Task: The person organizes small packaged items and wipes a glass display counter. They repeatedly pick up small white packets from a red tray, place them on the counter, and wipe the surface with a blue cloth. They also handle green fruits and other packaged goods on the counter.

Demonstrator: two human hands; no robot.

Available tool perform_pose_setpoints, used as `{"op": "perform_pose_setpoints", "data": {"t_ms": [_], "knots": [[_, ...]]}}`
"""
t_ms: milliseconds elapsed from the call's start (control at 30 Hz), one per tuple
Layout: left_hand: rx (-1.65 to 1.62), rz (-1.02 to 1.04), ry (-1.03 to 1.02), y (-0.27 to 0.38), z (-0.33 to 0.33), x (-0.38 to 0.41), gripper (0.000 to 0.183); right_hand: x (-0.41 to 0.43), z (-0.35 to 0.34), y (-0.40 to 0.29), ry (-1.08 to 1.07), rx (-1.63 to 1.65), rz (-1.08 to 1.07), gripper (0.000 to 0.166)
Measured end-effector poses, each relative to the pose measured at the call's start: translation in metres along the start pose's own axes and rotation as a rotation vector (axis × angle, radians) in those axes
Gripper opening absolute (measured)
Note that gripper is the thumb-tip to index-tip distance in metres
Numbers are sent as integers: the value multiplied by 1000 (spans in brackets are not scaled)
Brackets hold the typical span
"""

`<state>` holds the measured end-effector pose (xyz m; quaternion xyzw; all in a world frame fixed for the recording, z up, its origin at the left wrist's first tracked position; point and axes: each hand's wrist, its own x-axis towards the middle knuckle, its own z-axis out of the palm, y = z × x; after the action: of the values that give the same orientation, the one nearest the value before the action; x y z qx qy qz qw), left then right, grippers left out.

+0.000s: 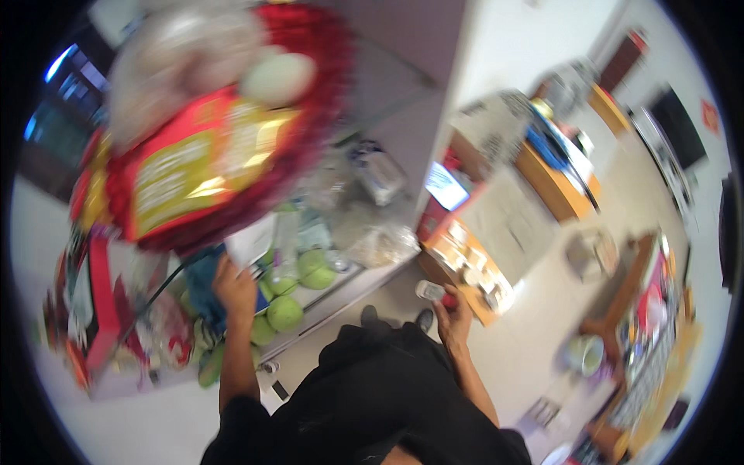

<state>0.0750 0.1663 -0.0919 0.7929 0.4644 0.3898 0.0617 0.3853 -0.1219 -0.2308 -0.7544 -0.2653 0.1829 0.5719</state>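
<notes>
My right hand is closed on a small bottle with a pale label and a red end, held over the floor beside my body. My left hand reaches in among the goods on a counter. Its fingers are at the lower edge of a white packet or card, but blur hides whether they grip it. Beside that hand lie round green fruits and a dark teal bag. A red-rimmed basket looms close at upper left, holding a red and gold packet and a pale egg.
A tissue-like pack and a clear plastic bag lie on the counter. Small items cover an orange-edged table. A round stool and a bucket stand on the floor at right, near a wooden bench loaded with things.
</notes>
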Motion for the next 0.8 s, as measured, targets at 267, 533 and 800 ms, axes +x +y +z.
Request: {"op": "perform_pose_setpoints", "data": {"t_ms": [267,533,800], "knots": [[-346,144,-256,127,58,-49,16,-16,-70,49,245,-162,89,33],[-496,239,-590,218,249,-84,42,-29,-128,94,331,-225,293,33],[-291,161,-735,251,457,-118,36,-38,-168,122,315,-226,416,36]]}}
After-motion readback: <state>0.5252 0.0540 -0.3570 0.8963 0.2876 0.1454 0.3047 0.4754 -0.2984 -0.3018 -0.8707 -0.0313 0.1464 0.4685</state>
